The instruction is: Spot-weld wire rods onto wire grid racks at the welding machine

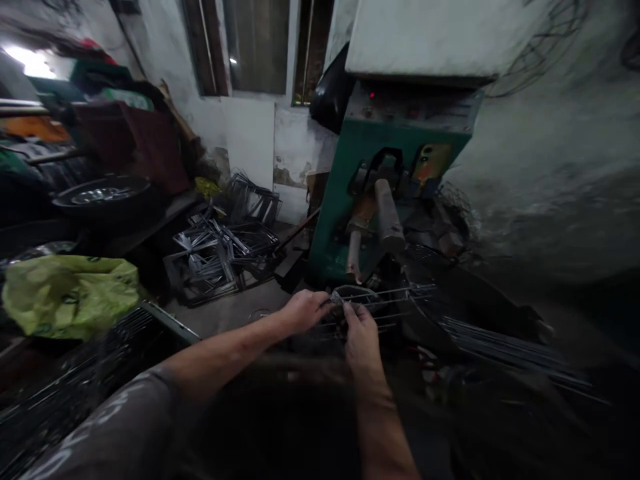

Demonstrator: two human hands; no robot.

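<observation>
We find both hands closed on a wire frame (373,301) held level in front of the machine (395,173). The left hand (303,311) grips the frame's near left edge with fingers curled around the wire; the right hand (361,337) pinches a wire a little further in, thumb and fingertips together. The two hands sit close, almost touching. We judge this grip steadies the light frame at one end while its far end points towards the arms (387,213) that jut from the machine's green front. Whether the frame touches those arms we cannot tell; the picture is blurred there.

The frame is held clear of any surface. Beneath it lies a dark, cluttered work area, detail lost in shadow. To the right a bundle of rods (505,347) lies lengthwise, within reach of the right hand. To the left, a heap of finished frames (220,250) rests on the concrete floor (230,313), well apart from the hands. A yellow bag (70,293) sits at far left, with a dark pan (103,195) above it on a bench.

The room is dim. White plaster walls are stained and peeling, with a window (255,47) behind the heap.
</observation>
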